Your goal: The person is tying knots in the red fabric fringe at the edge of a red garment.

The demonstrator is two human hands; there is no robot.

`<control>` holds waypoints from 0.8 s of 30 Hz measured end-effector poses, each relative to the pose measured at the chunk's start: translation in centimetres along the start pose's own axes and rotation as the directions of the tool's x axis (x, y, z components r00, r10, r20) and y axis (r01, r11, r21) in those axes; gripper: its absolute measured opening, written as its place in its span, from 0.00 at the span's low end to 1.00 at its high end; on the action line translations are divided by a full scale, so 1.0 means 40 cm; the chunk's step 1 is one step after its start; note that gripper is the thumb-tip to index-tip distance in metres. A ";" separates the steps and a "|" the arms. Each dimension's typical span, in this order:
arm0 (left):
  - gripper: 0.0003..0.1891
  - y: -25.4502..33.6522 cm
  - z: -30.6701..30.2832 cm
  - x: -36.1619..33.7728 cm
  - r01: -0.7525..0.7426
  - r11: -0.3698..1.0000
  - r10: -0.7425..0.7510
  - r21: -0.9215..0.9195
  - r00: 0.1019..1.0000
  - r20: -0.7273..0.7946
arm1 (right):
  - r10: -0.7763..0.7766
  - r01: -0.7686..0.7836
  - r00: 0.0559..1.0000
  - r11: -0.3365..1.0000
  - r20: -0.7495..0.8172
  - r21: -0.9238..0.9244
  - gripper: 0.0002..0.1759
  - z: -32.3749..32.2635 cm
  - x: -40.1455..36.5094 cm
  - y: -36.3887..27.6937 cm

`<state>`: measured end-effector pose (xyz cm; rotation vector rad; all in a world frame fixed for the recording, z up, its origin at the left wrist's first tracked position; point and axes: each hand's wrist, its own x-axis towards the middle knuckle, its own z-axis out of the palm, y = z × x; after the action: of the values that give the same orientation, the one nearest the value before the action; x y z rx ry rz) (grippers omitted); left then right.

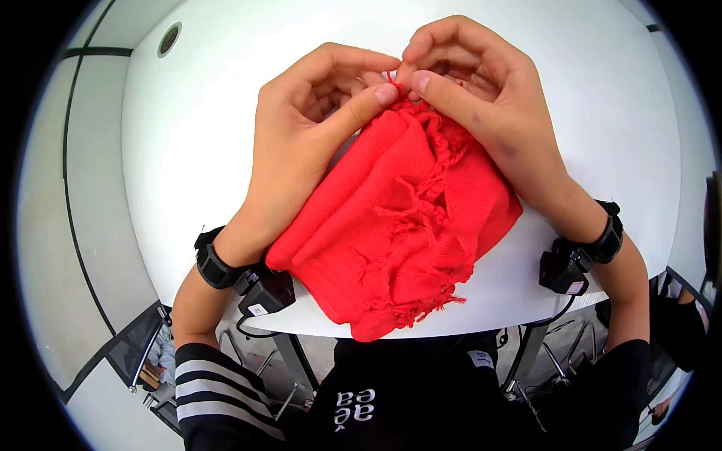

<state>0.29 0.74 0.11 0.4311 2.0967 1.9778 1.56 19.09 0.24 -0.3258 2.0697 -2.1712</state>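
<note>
A red knitted scarf (361, 203) with knotted fringe (429, 188) lies bunched on the white table, its lower end at the near edge. At the scarf's far end, my left hand (323, 98) pinches the red fringe strands between thumb and forefinger. My right hand (474, 90) meets it there, with thumb and fingers closed on the same bit of fringe. The fingertips of both hands are almost touching, and a short red strand end sticks up between them. Exactly how the strands run inside the fingers is hidden.
The white table (203, 135) has a round dark grommet (170, 40) at its far left. Black wrist straps with small camera boxes (268, 292) and cables sit on both forearms. Light partitions (94, 150) stand at left. Part of another person (677, 323) shows at far right.
</note>
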 end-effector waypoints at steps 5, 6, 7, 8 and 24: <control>0.05 -0.010 -0.010 -0.002 -0.020 1.000 0.020 -0.006 1.000 0.022 | -0.049 0.050 0.998 0.998 0.044 -0.031 0.08 -0.012 0.003 0.021; 0.04 -0.011 -0.009 -0.002 -0.030 0.999 0.031 -0.018 0.999 0.025 | -0.048 0.048 0.998 0.999 0.040 -0.007 0.09 -0.011 0.001 0.021; 0.04 -0.009 -0.008 -0.002 -0.030 0.999 0.031 -0.018 0.999 0.025 | -0.048 0.048 0.998 0.999 0.040 -0.007 0.09 -0.010 0.002 0.022; 0.05 -0.006 -0.007 -0.003 -0.024 1.000 0.024 -0.010 1.000 0.019 | -0.085 0.086 0.995 0.996 0.042 -0.028 0.09 -0.010 0.002 0.024; 0.08 -0.010 -0.010 -0.008 -0.004 0.999 0.002 0.034 0.998 0.059 | -0.128 0.134 0.991 0.976 0.045 -0.175 0.11 0.012 -0.001 0.002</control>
<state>0.40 0.23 -0.30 0.4926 2.0977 1.9100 1.70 18.63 0.16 -0.5272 2.2887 -2.0369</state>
